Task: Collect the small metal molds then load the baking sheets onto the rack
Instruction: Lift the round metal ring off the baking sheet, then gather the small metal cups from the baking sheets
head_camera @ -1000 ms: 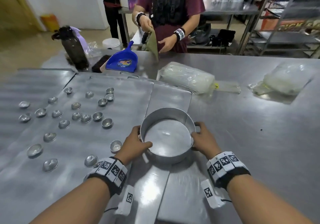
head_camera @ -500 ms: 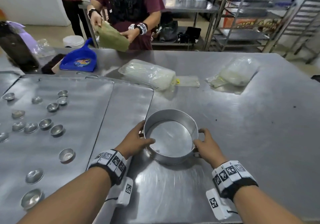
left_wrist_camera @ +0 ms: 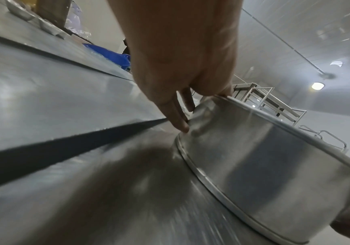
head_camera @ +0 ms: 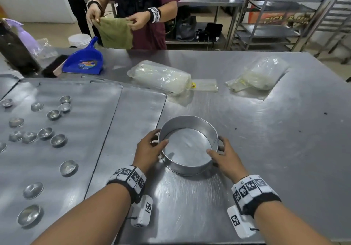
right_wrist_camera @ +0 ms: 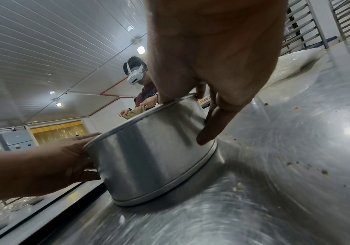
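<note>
A round metal pan [head_camera: 188, 146] [left_wrist_camera: 274, 179] [right_wrist_camera: 155, 155] stands empty on the steel table, just right of the baking sheets. My left hand [head_camera: 150, 148] [left_wrist_camera: 182, 66] grips its left wall, thumb over the rim. My right hand [head_camera: 221, 154] [right_wrist_camera: 211, 69] grips its right wall the same way. Several small metal molds [head_camera: 57, 140] lie scattered on the big baking sheet [head_camera: 85, 115] at the left. A second sheet [head_camera: 133, 131] lies partly under it, beside the pan.
Across the table a person [head_camera: 140, 7] holds a green cloth [head_camera: 115, 32]. A blue dustpan [head_camera: 83, 60], a brush, a dark bottle [head_camera: 15, 51] and two plastic bags [head_camera: 161, 77] [head_camera: 262, 74] lie at the far side. Metal racks [head_camera: 284, 13] stand at the back right.
Both hands have carried the pan to the right, off the baking sheet and onto the bare table. The person opposite has spread out the green cloth.
</note>
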Demonstrator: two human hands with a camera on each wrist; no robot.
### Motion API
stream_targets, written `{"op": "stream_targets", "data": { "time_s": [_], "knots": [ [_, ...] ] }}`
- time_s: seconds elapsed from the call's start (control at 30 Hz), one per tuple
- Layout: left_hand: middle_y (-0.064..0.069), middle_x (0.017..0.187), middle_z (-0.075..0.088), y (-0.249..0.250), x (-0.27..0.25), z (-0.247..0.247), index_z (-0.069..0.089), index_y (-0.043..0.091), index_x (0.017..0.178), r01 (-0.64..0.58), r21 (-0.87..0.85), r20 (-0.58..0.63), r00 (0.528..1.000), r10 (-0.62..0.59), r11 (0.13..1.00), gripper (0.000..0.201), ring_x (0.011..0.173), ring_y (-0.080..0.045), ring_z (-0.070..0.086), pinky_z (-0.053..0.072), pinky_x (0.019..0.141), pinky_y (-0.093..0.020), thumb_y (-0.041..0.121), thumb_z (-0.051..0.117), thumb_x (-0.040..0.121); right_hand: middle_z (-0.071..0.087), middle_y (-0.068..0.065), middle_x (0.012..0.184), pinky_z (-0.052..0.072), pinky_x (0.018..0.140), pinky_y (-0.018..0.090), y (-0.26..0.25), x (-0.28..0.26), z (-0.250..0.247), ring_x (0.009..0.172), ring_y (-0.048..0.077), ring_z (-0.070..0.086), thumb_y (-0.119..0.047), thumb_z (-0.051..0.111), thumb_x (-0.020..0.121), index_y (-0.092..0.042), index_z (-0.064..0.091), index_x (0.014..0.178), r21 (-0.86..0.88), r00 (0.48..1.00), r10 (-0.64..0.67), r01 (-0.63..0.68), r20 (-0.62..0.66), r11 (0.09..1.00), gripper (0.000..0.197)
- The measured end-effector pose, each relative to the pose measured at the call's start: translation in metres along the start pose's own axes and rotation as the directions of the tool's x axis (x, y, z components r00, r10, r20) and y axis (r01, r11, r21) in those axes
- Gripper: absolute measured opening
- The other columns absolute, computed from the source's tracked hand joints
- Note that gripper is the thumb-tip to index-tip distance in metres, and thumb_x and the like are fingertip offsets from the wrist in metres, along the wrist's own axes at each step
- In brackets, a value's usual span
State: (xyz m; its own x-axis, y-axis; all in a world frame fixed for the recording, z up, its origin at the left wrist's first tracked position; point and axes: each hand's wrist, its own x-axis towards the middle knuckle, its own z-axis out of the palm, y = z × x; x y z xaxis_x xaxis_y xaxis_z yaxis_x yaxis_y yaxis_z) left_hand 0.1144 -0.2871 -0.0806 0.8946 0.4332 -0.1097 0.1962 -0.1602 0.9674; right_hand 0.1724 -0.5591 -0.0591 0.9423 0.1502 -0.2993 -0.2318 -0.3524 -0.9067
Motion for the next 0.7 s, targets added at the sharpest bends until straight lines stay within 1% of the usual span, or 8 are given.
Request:
{"op": "stream_targets", "data": {
  "time_s": [0.07, 0.13, 0.2, 0.27, 0.37, 0.43, 0.6, 0.7],
  "knots": [
    [0.002, 0.109, 0.074, 0.0, 0.0, -0.001, 0.063, 0.03, 0.132, 0.018, -0.004, 0.005, 1.0, -0.018, 1.0, 0.05, 0.066, -0.007, 0.064, 0.055, 0.065, -0.026, 0.028, 0.082, 0.085, 0.063, -0.003, 0.125, 0.06, 0.078, 0.038, 0.001, 0.0, 0.001, 0.095, 0.013, 0.07, -0.031, 0.076, 0.086, -0.04, 0.04, 0.14, -0.023, 1.0, 0.0, 0.001, 0.005, 1.0, 0.067],
    [0.004, 0.11, 0.073, 0.002, 0.0, -0.004, 0.062, 0.031, 0.131, 0.025, 0.017, 0.033, 0.999, -0.025, 1.0, 0.049, 0.075, -0.01, 0.067, 0.057, 0.067, -0.028, 0.029, 0.081, 0.086, 0.061, -0.002, 0.132, 0.056, 0.092, 0.045, -0.002, -0.001, 0.001, 0.104, 0.016, 0.068, -0.039, 0.075, 0.085, -0.039, 0.037, 0.142, -0.131, 1.0, -0.01, 0.009, -0.008, 0.991, 0.068],
    [0.004, 0.109, 0.072, 0.008, -0.003, -0.011, 0.062, 0.028, 0.131, 0.029, 0.053, 0.06, 0.998, -0.033, 0.998, 0.046, 0.09, -0.013, 0.071, 0.061, 0.071, -0.032, 0.029, 0.079, 0.088, 0.052, 0.003, 0.143, 0.046, 0.104, 0.045, -0.011, -0.002, 0.001, 0.124, 0.025, 0.056, -0.045, 0.07, 0.087, -0.031, 0.036, 0.146, -0.313, 0.996, -0.044, 0.017, -0.08, 0.95, 0.069],
    [0.001, 0.102, 0.072, 0.012, -0.006, -0.025, 0.069, 0.018, 0.121, 0.032, 0.102, 0.049, 0.998, -0.037, 0.994, 0.035, 0.088, -0.016, 0.07, 0.063, 0.071, -0.034, 0.031, 0.076, 0.09, 0.046, 0.009, 0.145, 0.038, 0.11, 0.045, -0.029, -0.003, 0.007, 0.135, 0.029, 0.041, -0.047, 0.064, 0.091, -0.022, 0.041, 0.144, -0.445, 0.979, -0.142, 0.064, -0.145, 0.893, 0.063],
    [0.003, 0.094, 0.074, 0.01, -0.013, -0.062, 0.074, 0.02, 0.104, 0.018, 0.188, 0.005, 1.0, -0.019, 0.982, 0.026, 0.084, -0.015, 0.071, 0.063, 0.078, -0.041, 0.041, 0.075, 0.089, 0.051, 0.009, 0.137, 0.033, 0.108, 0.042, -0.061, -0.005, 0.034, 0.13, 0.028, 0.038, -0.042, 0.061, 0.093, -0.018, 0.054, 0.132, -0.547, 0.945, -0.301, 0.188, -0.124, 0.816, 0.046],
    [0.004, 0.094, 0.074, 0.006, -0.02, -0.095, 0.073, 0.023, 0.101, 0.033, 0.229, -0.023, 0.999, -0.028, 0.973, 0.024, 0.083, -0.015, 0.072, 0.062, 0.079, -0.042, 0.044, 0.073, 0.089, 0.056, 0.01, 0.132, 0.034, 0.107, 0.042, -0.079, -0.003, 0.064, 0.127, 0.029, 0.041, -0.042, 0.06, 0.093, -0.018, 0.06, 0.124, -0.587, 0.93, -0.359, 0.247, -0.081, 0.771, 0.04],
    [0.006, 0.086, 0.074, -0.009, -0.046, -0.195, 0.074, 0.022, 0.097, 0.096, 0.363, -0.179, 0.983, -0.032, 0.927, 0.02, 0.079, -0.012, 0.071, 0.057, 0.075, -0.029, 0.041, 0.071, 0.091, 0.06, 0.008, 0.124, 0.037, 0.102, 0.038, -0.108, -0.015, 0.171, 0.121, 0.027, 0.047, -0.041, 0.061, 0.093, -0.02, 0.063, 0.118, -0.542, 0.908, -0.398, 0.401, 0.13, 0.738, 0.033],
    [0.007, 0.085, 0.075, -0.025, -0.065, -0.258, 0.074, 0.021, 0.099, 0.159, 0.426, -0.271, 0.962, -0.042, 0.891, 0.017, 0.079, -0.011, 0.07, 0.057, 0.079, -0.03, 0.037, 0.071, 0.091, 0.056, 0.005, 0.13, 0.038, 0.101, 0.039, -0.116, -0.034, 0.24, 0.126, 0.025, 0.044, -0.043, 0.059, 0.094, -0.024, 0.061, 0.121, -0.512, 0.886, -0.358, 0.462, 0.293, 0.724, 0.033]
  ]
}}
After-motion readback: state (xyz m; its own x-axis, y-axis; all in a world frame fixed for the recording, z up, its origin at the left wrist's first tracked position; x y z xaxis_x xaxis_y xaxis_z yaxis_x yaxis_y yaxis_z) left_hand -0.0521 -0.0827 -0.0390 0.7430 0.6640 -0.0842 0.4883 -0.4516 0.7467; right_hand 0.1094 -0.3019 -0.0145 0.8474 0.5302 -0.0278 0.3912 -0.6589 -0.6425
